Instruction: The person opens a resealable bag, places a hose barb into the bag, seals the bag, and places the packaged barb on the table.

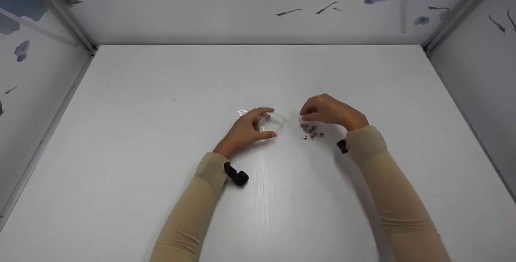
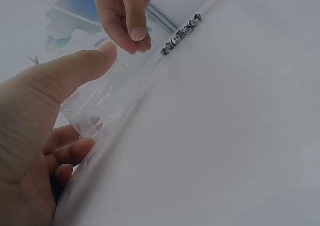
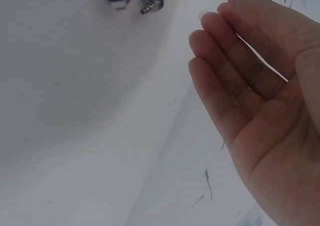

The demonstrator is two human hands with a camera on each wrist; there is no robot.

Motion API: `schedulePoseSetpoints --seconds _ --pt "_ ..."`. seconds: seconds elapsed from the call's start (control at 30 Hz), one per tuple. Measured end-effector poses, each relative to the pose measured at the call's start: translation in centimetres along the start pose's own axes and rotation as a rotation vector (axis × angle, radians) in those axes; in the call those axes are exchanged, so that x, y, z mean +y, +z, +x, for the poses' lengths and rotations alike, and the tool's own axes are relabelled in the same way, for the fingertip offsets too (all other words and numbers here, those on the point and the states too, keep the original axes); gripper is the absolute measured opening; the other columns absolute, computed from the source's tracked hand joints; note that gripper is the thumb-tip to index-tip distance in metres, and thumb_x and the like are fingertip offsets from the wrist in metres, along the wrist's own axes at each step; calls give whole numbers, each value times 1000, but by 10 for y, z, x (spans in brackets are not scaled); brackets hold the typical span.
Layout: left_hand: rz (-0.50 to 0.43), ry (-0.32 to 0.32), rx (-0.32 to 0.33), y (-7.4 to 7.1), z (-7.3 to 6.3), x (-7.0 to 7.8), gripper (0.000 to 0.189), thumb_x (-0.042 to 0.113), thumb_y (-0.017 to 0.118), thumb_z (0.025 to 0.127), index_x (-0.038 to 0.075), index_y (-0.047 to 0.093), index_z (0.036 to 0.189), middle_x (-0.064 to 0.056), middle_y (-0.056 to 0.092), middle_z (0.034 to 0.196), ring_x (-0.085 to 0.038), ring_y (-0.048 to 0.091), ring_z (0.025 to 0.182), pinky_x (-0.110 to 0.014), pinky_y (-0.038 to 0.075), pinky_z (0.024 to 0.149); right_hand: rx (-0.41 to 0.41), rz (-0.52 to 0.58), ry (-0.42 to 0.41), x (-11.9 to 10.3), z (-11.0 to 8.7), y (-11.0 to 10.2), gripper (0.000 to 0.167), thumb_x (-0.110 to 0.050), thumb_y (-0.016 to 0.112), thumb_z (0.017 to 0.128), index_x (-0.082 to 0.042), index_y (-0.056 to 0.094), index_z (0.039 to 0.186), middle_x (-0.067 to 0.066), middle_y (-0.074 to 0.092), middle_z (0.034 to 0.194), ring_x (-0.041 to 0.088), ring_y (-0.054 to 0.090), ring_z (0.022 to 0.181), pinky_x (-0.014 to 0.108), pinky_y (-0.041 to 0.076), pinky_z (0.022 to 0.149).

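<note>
My left hand [image 1: 246,128] curls round a clear plastic bag [image 1: 277,121], its thumb and fingers spread at either side of the bag's mouth. In the left wrist view the see-through bag [image 2: 107,103] bulges between thumb and fingers, with faint red lines near its edge. Just right of it lies a loose cluster of small metal fittings [image 1: 309,129]. Over the far side of that cluster hovers my right hand [image 1: 328,111], fingers loosely bent. The right wrist view shows its fingers [image 3: 220,85] side by side, with no held thing visible. A few fittings [image 3: 152,4] appear beyond them.
A white tabletop [image 1: 161,197] lies under both hands. Patterned panels [image 1: 225,16] stand along its back and both sides. Each wrist wears a small black camera mount [image 1: 238,176].
</note>
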State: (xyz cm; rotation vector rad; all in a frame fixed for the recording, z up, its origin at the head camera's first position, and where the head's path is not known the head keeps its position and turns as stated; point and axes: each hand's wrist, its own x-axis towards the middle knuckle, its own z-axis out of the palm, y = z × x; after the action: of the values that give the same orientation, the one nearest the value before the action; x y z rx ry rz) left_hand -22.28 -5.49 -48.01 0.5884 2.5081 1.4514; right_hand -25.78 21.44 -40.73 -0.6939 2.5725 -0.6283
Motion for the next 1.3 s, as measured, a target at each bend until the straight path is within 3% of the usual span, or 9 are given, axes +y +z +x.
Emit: schedulePoseSetpoints --seconds 0.33,0.53,1.3 --pt "0 0 5 1 -2 -3 69 42 81 74 30 53 136 2 56 107 -13 43 81 -29 38 74 -83 -16 75 2 1 8 15 -18 67 90 -12 74 102 5 70 100 18 60 87 38 52 84" --pt "-5 16 -6 1 -1 -1 69 38 81 75 26 52 137 0 58 118 -14 45 79 -27 39 73 -94 -24 56 1 2 9 11 -17 68 89 -12 75 97 3 70 95 16 62 83 36 52 81" --pt "-3 18 -11 0 0 1 72 41 81 74 25 51 138 0 57 117 -14 44 81 -29 38 74 -98 -146 126 -12 8 10 9 -14 66 89 -10 74 93 4 69 89 17 58 75 33 51 73"
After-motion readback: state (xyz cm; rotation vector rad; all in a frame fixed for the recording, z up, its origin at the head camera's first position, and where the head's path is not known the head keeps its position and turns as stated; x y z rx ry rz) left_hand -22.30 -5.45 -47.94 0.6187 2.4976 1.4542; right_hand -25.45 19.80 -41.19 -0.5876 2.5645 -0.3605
